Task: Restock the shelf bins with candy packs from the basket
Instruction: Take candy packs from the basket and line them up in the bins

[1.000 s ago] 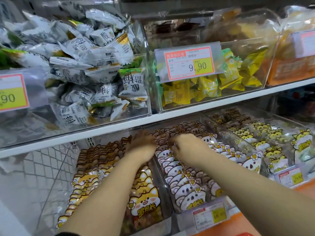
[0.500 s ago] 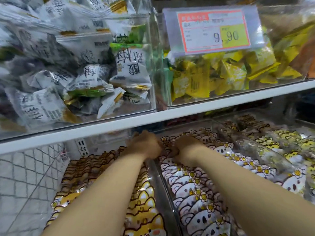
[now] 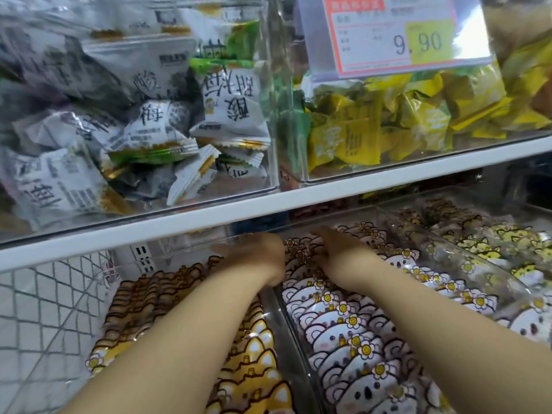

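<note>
Head view — left hand [image 3: 254, 256], right hand [image 3: 339, 249] by glossy koala-printed packs [image 3: 343, 327] — grips unclear, blurred.

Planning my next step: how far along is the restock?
Done, apparently: fox packs and koala packs fill their bins in rows. In hand: left hand and right hand are at the bins' back; grips hidden. Left: unknown, basket out of view.

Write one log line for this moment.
left hand: over bin divider | right hand: on koala packs | grip: unclear
</note>
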Motion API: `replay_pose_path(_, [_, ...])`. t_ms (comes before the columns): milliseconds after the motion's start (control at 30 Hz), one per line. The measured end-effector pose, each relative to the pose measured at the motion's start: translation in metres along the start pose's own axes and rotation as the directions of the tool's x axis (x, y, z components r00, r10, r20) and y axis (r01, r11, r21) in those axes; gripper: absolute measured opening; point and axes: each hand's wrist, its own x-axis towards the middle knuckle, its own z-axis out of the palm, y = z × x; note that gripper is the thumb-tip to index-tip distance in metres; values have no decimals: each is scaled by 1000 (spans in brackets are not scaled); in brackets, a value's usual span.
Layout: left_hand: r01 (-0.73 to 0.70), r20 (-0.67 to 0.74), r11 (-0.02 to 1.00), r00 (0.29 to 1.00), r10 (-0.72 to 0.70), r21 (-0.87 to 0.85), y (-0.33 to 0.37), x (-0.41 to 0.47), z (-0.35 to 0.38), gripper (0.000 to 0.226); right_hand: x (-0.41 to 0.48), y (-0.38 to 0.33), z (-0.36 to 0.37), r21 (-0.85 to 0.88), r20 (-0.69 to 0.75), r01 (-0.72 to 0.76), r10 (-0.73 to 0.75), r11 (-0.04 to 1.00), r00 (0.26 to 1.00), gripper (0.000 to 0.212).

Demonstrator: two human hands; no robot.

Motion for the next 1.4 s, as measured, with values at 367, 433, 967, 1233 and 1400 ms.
replay_pose_path(367, [-7, -97, 948, 995, -25, -318, -11, -10, 20, 24, 2, -8, -2, 57, 95, 39, -44, 998, 995, 23])
replay_pose_path(433, [-68, -105, 929, 994, 31, -363, -13, -17, 17, 26, -4, -5, 1, 46, 55, 37, -40, 998, 998, 21])
replay_pose_path(967, [-10, 109, 995, 994, -1, 96, 1, 22, -8, 38, -22, -5, -2, -99, 17, -113, 115, 989, 993, 40])
replay_pose_path(1233, [-35, -24, 999, 999, 35, -2, 0, 32, 4, 30, -44, -1, -9, -190, 40, -51, 60, 980, 997, 37])
replay_pose_path(1400, [-24, -249, 989, 967, 59, 143, 5, 17, 6, 24, -54, 4, -7, -200, 124, 5, 20, 980, 992, 47])
